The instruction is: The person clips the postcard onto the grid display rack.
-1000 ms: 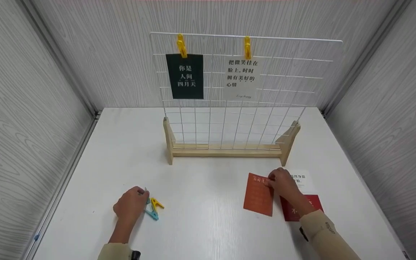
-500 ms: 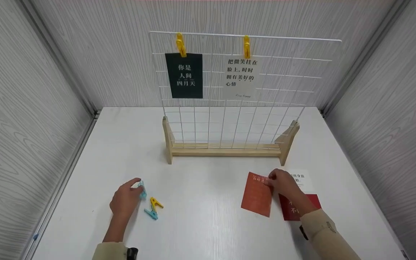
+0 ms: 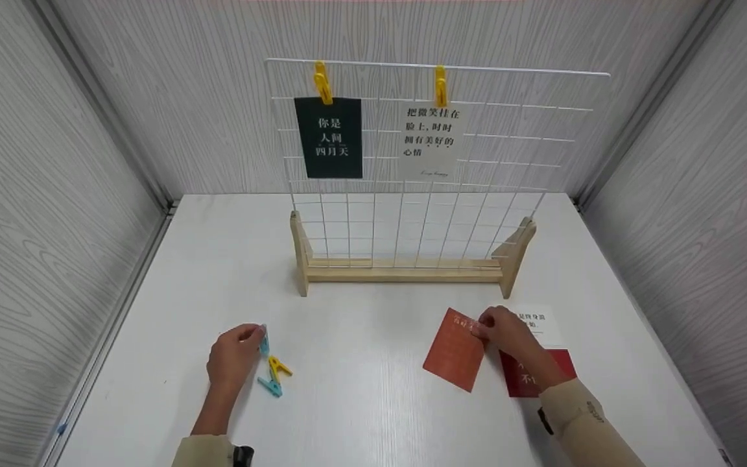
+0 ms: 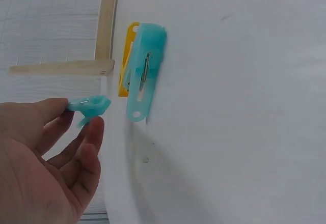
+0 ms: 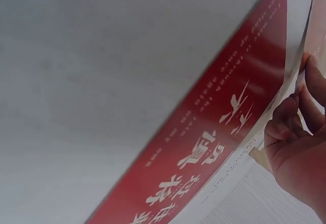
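Observation:
My left hand (image 3: 234,360) pinches a light-blue plastic clip (image 4: 90,105) between thumb and fingers, just above the table at the left. Beside it on the table lie a yellow clip (image 3: 279,367) and another blue clip (image 4: 146,71), touching each other. At the right, my right hand (image 3: 506,331) pinches an orange-red card (image 3: 454,350) by its upper right corner, and the card hangs tilted. Under the right wrist lies a dark red card (image 5: 204,132) with white lettering. A white card (image 3: 539,324) is partly hidden behind the right hand.
A white wire grid (image 3: 386,220) stands upright in a wooden base (image 3: 406,275) at the table's back. A yellow clip (image 3: 323,84) holds a dark green card (image 3: 329,159) on it; another yellow clip (image 3: 441,87) holds a white lettered card (image 3: 430,159). Grey panels surround the table.
My left hand has lifted the blue clip from beside the other clips, moved left, then a little right again. The orange-red card has swung leftward at its lower end.

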Demonstrator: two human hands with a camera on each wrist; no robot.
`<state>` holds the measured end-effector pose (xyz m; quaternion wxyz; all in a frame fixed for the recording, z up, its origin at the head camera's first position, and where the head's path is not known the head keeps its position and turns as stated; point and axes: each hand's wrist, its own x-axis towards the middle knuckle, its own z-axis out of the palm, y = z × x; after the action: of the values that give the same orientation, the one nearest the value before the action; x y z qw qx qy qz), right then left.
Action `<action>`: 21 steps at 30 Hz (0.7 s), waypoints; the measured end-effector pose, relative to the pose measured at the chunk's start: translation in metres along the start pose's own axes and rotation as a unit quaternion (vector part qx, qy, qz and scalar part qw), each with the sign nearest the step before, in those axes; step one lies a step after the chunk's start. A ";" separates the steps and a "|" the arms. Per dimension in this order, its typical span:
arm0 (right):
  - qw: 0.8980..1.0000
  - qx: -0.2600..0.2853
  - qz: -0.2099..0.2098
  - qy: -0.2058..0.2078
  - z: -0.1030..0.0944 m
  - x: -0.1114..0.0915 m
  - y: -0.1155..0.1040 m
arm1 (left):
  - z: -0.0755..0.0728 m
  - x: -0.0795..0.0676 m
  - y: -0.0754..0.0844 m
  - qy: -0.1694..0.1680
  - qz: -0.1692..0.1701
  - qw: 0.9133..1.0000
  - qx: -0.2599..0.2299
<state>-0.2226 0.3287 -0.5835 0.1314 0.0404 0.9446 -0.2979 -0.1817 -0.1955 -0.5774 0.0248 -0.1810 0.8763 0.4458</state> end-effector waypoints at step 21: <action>0.991 0.116 -0.062 0.003 -0.007 -0.007 0.001 | 0.005 0.000 0.012 0.003 0.017 0.997 -0.072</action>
<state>-0.2175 0.3336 -0.5772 0.1043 -0.0021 0.9046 -0.4133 -0.1866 -0.1859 -0.5713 0.0019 -0.1683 0.8451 0.5074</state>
